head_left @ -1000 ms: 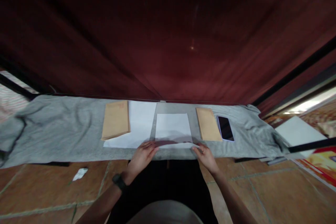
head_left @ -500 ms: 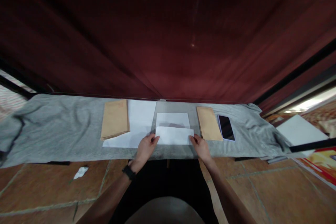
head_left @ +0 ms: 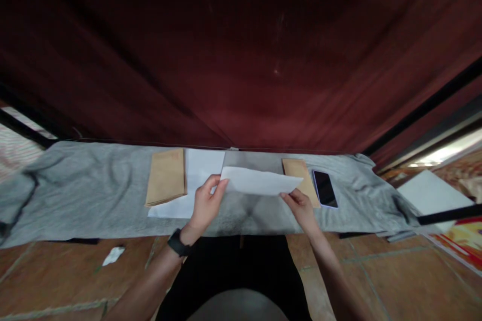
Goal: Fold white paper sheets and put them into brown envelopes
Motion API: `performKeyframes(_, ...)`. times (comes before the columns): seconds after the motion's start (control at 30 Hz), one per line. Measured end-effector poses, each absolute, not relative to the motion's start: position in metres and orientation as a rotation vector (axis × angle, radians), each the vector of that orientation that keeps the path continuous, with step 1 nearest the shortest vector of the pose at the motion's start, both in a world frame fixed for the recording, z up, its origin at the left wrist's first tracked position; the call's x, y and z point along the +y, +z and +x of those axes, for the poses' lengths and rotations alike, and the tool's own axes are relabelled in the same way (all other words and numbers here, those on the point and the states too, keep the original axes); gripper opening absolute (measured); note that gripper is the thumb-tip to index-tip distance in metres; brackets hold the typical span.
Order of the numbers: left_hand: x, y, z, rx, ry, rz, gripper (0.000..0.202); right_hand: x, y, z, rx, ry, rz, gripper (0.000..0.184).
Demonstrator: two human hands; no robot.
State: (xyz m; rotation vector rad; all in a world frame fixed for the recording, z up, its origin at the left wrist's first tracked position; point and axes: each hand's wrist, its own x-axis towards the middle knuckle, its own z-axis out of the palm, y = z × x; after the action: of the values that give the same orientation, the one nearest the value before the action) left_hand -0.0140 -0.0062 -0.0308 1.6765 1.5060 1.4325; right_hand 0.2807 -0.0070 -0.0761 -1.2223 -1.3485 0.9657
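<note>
Pinching one white paper (head_left: 259,181) by its two ends, the left hand (head_left: 207,203) and right hand (head_left: 301,206) in my feed each have thumb and fingers closed on it. It shows as a long, narrow strip, plain and matte, slightly wavy along its far edge and tapering to a corner at the right. I see it over the middle of the gray cloth (head_left: 90,180), its right end overlapping my view of a brown envelope (head_left: 309,191).

Beyond that envelope I count one phone (head_left: 325,189), dark and glossy with a pale purple rim. To the left I have one stack of brown envelopes (head_left: 165,176), too tightly layered for me to count, lying partly on flat white paper sheeting (head_left: 205,163). The cloth looks soft and wrinkled; the envelopes are smooth, rectangular paper. One dark watch (head_left: 178,243) circles the left wrist.
</note>
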Motion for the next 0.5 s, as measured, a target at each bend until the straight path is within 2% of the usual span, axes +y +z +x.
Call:
performKeyframes(0.1, 0.004, 0.008, -0.009, 1.31, 1.534, 1.571, 0.025, 0.005, -0.041, 0.285, -1.227, 0.828, -1.161, 0.029)
performKeyframes(0.23, 0.012, 0.027, -0.004, 1.026, 1.35, 1.401, 0.053, 0.029, -0.009, 0.288, -1.041, 0.838, -1.026, 0.032)
performKeyframes(0.3, 0.011, 0.017, -0.003, 0.98, 1.235, 1.305, 0.066, 0.042, -0.005, 0.288, -0.99, 0.885, -0.984, 0.032)
performKeyframes(0.37, 0.007, -0.001, -0.003, 0.997, 1.15, 1.224, 0.068, 0.057, -0.011, 0.287, -0.965, 0.925, -0.969, 0.032)
performKeyframes(0.5, 0.001, -0.046, -0.004, 1.146, 1.09, 1.179, 0.053, 0.082, -0.043, 0.283, -1.048, 0.905, -1.123, 0.032)
